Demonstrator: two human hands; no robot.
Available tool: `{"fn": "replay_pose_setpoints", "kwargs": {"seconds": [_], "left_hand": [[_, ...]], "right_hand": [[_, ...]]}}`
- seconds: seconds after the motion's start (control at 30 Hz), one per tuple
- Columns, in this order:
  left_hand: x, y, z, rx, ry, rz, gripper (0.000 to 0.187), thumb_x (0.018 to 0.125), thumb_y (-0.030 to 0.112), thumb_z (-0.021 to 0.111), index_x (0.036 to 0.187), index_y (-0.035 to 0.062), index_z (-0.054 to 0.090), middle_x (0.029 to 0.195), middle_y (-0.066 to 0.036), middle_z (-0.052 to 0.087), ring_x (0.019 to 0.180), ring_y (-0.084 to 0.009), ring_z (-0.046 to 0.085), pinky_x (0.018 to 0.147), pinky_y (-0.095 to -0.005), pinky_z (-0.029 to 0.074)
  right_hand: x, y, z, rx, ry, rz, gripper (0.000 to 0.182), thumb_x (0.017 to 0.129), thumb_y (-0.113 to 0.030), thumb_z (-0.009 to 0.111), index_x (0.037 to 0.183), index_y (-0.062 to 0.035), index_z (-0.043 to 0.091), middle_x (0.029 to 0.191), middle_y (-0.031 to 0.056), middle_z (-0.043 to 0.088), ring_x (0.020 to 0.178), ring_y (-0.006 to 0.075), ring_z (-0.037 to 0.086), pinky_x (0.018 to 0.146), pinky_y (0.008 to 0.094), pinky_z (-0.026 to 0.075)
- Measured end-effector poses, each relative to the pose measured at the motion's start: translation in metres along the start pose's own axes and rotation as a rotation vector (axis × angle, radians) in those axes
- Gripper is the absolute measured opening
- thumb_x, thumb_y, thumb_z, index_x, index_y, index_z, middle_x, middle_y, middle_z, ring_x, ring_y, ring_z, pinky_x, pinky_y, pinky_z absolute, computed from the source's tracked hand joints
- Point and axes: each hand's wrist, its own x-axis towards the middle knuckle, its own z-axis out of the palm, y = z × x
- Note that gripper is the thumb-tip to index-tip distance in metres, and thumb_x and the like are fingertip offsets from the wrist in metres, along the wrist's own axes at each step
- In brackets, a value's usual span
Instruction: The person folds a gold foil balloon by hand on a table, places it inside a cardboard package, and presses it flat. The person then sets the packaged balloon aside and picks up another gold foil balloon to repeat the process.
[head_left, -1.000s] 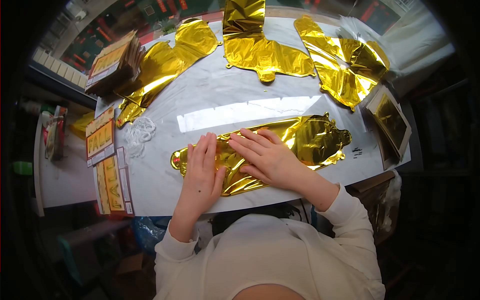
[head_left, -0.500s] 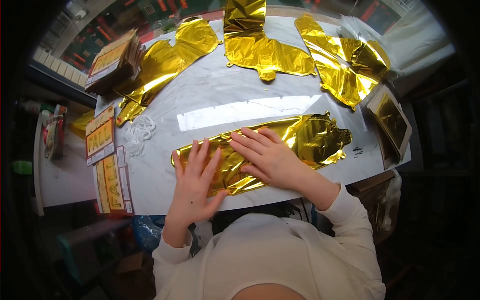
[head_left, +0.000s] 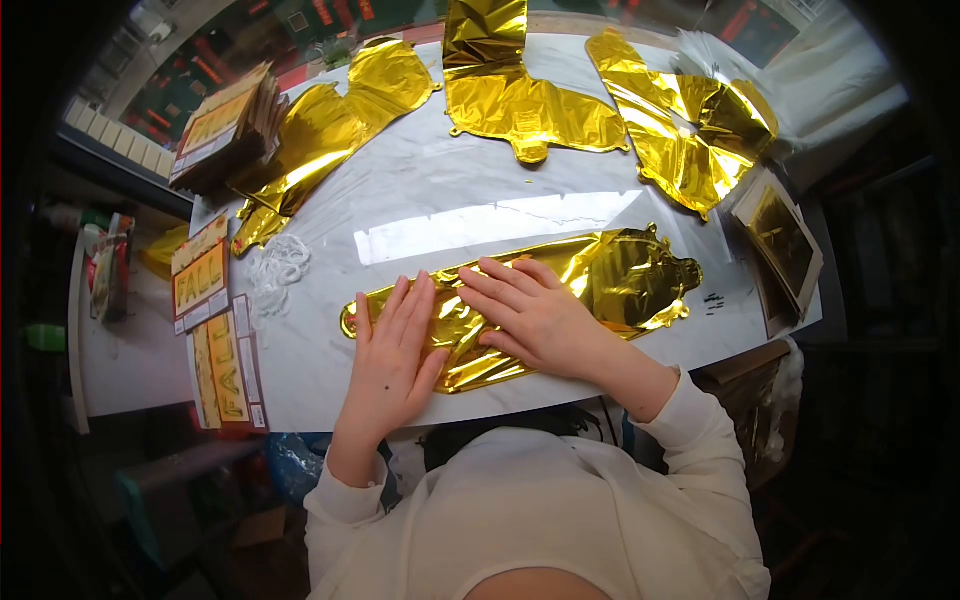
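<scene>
A flat gold foil balloon lies slantwise across the near part of the marble-look table. On its left part rests my left hand, palm down, with its fingers stretched out. My right hand lies flat over the balloon's middle, fingers extended and slightly spread. Neither hand grips anything. The foil under both palms is hidden, and creases show between the hands.
Three more gold foil balloons lie along the far side. Printed FALL packages and a stack of them are at left, beside white string. Small black pieces and a framed gold packet are at right.
My left hand has shifted slightly right over the foil, and its fingers have come closer together. The right hand stays almost in place.
</scene>
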Motion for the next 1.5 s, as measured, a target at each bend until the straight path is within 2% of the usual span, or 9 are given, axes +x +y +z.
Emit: {"fn": "replay_pose_setpoints", "kwargs": {"seconds": [0.23, 0.57, 0.83, 1.03, 1.2, 1.27, 1.3, 1.37, 1.5], "left_hand": [[0.007, 0.006, -0.003, 0.077, 0.013, 0.010, 0.076, 0.095, 0.019, 0.062, 0.163, 0.0053, 0.032, 0.167, -0.013, 0.038, 0.156, -0.0353, 0.032, 0.128, -0.0617, 0.006], [0.011, 0.005, 0.003, 0.098, -0.038, 0.038, 0.071, 0.089, 0.018, 0.061, 0.158, 0.0093, 0.044, 0.165, -0.009, 0.040, 0.154, -0.0302, 0.035, 0.127, -0.0635, 0.009], [0.010, 0.003, 0.002, 0.086, -0.046, 0.033, 0.072, 0.089, 0.017, 0.059, 0.159, 0.0102, 0.042, 0.166, -0.008, 0.039, 0.156, -0.0311, 0.032, 0.129, -0.0608, 0.007], [0.009, 0.001, 0.003, 0.065, -0.027, 0.036, 0.071, 0.089, 0.017, 0.059, 0.159, 0.0102, 0.043, 0.166, -0.008, 0.039, 0.156, -0.0308, 0.032, 0.129, -0.0606, 0.007], [0.009, -0.001, 0.004, 0.077, -0.007, 0.054, 0.069, 0.092, 0.021, 0.059, 0.158, 0.0100, 0.044, 0.166, -0.007, 0.039, 0.155, -0.0284, 0.034, 0.128, -0.0619, 0.011], [0.010, 0.000, 0.002, 0.066, -0.008, 0.045, 0.069, 0.092, 0.021, 0.059, 0.158, 0.0101, 0.044, 0.166, -0.007, 0.039, 0.155, -0.0285, 0.033, 0.127, -0.0620, 0.011], [0.009, 0.000, 0.002, 0.055, -0.017, 0.044, 0.069, 0.093, 0.021, 0.058, 0.159, 0.0102, 0.043, 0.166, -0.007, 0.039, 0.155, -0.0287, 0.033, 0.127, -0.0622, 0.011], [0.008, -0.001, 0.003, 0.053, -0.020, 0.042, 0.072, 0.090, 0.019, 0.058, 0.159, 0.0103, 0.042, 0.167, -0.008, 0.038, 0.156, -0.0303, 0.032, 0.128, -0.0615, 0.010], [0.010, 0.000, -0.003, 0.000, -0.052, 0.051, 0.083, 0.080, 0.019, 0.059, 0.160, 0.0102, 0.041, 0.168, -0.010, 0.037, 0.157, -0.0332, 0.030, 0.128, -0.0615, 0.008]], "right_hand": [[0.000, 0.000, 0.000, -0.014, -0.006, -0.003, 0.061, 0.101, -0.038, 0.064, 0.153, -0.0072, 0.050, 0.159, 0.0101, 0.050, 0.149, 0.0290, 0.043, 0.120, 0.0495, 0.031], [-0.001, -0.003, -0.007, 0.031, 0.018, 0.034, 0.064, 0.103, -0.041, 0.061, 0.153, -0.0053, 0.049, 0.159, 0.0129, 0.049, 0.149, 0.0304, 0.043, 0.122, 0.0479, 0.031], [-0.033, 0.021, -0.042, -0.129, -0.070, 0.308, 0.060, 0.107, -0.037, 0.052, 0.156, -0.0030, 0.043, 0.165, 0.0150, 0.041, 0.156, 0.0347, 0.031, 0.128, 0.0487, 0.021], [-0.066, 0.043, -0.064, -0.223, -0.037, 0.504, 0.057, 0.109, -0.033, 0.048, 0.158, -0.0036, 0.042, 0.167, 0.0135, 0.039, 0.157, 0.0351, 0.029, 0.129, 0.0476, 0.018], [-0.065, 0.040, -0.055, -0.488, -0.014, 0.599, 0.056, 0.109, -0.033, 0.049, 0.157, -0.0039, 0.044, 0.166, 0.0199, 0.038, 0.158, 0.0367, 0.027, 0.129, 0.0472, 0.016], [-0.051, 0.019, -0.059, -0.541, 0.216, 0.486, 0.053, 0.104, -0.032, 0.059, 0.150, -0.0049, 0.053, 0.153, 0.0217, 0.052, 0.147, 0.0395, 0.043, 0.124, 0.0478, 0.028], [-0.046, 0.008, -0.058, -0.536, 0.213, 0.478, 0.053, 0.104, -0.032, 0.059, 0.150, -0.0049, 0.053, 0.153, 0.0217, 0.052, 0.147, 0.0395, 0.043, 0.124, 0.0478, 0.028], [-0.038, -0.015, -0.053, -0.017, 0.124, 0.450, 0.050, 0.094, -0.028, 0.072, 0.138, -0.0062, 0.061, 0.129, 0.0168, 0.065, 0.124, 0.0373, 0.058, 0.110, 0.0468, 0.040], [-0.030, -0.027, -0.032, -0.015, 0.216, 0.335, 0.045, 0.087, -0.024, 0.079, 0.126, -0.0072, 0.066, 0.109, 0.0110, 0.065, 0.104, 0.0323, 0.061, 0.096, 0.0438, 0.044]]}}
